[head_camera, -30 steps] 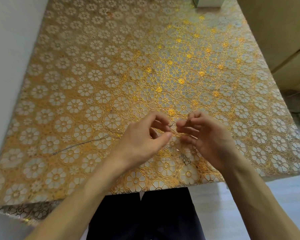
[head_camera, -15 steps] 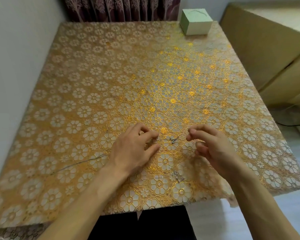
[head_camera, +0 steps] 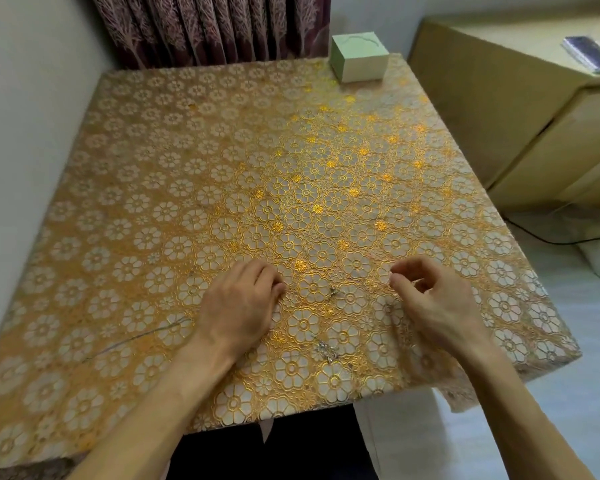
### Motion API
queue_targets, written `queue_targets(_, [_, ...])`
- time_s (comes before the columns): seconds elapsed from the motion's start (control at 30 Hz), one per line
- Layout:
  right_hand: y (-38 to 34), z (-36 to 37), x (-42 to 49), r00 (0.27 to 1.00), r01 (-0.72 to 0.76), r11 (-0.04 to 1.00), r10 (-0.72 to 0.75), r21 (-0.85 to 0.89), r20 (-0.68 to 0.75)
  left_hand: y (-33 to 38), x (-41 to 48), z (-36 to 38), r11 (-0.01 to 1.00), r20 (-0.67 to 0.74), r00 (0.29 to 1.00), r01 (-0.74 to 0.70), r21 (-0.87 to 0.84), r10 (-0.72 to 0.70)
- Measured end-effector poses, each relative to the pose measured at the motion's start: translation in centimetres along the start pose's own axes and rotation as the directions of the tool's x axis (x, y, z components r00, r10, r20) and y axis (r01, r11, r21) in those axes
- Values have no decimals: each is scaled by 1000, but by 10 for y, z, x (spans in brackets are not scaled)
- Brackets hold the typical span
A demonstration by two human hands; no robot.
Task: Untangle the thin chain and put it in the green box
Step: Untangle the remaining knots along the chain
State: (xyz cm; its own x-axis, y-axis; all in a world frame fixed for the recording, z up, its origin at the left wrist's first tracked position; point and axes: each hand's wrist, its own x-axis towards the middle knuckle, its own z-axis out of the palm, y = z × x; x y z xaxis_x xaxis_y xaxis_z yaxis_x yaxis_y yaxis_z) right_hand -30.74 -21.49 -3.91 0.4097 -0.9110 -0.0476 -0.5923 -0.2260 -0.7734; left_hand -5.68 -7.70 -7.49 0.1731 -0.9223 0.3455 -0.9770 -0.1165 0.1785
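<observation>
My counter [head_camera: 194,161] is covered edge to edge by a glossy cloth embossed with gold and white flowers, and most of it lies bare between my hands and the green box [head_camera: 357,62]. That box, a small pale cube, sits at the far edge of the counter, toward the right corner, just in front of the dark pleated curtain [head_camera: 208,27]. A pale wall runs close along the counter's left side; a tan cabinet [head_camera: 499,109] stands off to its right with floor between.

My left hand [head_camera: 238,306] rests knuckles up near the front edge, its fingers curled under so I cannot tell what, if anything, they pinch. My right hand [head_camera: 437,299] hovers beside it, thumb and forefinger close together, the rest loosely bent; whether a strand runs through them is too fine to see.

The thin chain [head_camera: 332,292] shows only as a small silvery knot on the cloth between my hands, its links lost against the pattern. A second glinting cluster [head_camera: 326,349] lies nearer the front edge. A thin dark line [head_camera: 136,337] crosses the cloth left of my left wrist.
</observation>
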Motion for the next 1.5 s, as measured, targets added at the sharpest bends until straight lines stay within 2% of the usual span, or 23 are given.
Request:
queue_targets(0.1, [0,-1,-1,998,40,999,-39,26,-44,3,1,0,999,-5,1000,-21,48,21])
queue_targets(0.23, [10,1,-7,995,91,988,-96,-124,-31,3,-5,-1,1000,-41,999,-6,18,7])
queue_targets(0.4, [20,10,-19,988,149,970,-155,-190,-14,8,-13,-9,998,-43,997,60,-24,-61])
queue_targets(0.5, [19,9,-19,992,126,950,-130,-287,8,14,-10,-14,994,-17,994,109,-7,-109])
queue_targets(0.6, [18,2,-18,994,102,907,-104,-408,19,17,-6,-16,995,9,996,90,48,-91])
queue_targets(0.67, [18,-5,-18,994,108,926,-95,-362,55,17,-7,-15,992,0,999,44,120,-44])
queue_targets(0.77, [16,-15,-21,985,51,987,-24,-154,173,17,-8,-10,982,-19,1000,7,188,-3])
queue_targets(0.87, [24,-22,-23,996,23,996,-15,-86,84,16,-9,-9,984,-9,1000,20,177,-19])
queue_targets(0.93, [28,-22,-26,999,44,991,-46,-125,-6,17,-12,-12,991,0,999,40,125,-41])
queue_targets(1.0, [31,-17,-31,994,78,968,-93,-237,-53,14,-16,-15,997,14,998,62,39,-63])
queue_targets(1.13, [29,-4,-46,988,48,916,-102,-398,-114,4,-24,-27,975,140,984,133,-177,-108])
queue_targets(1.3, [12,21,-57,976,95,918,-162,-384,-147,-30,-48,-57,889,128,939,343,-303,-318])
queue_targets(1.4, [-8,43,-57,960,203,925,-253,-320,-122,-55,-69,-68,871,128,905,425,-246,-405])
queue_targets(1.5, [-35,72,-51,953,276,930,-298,-243,-58,-73,-85,-71,871,150,893,448,-201,-424])
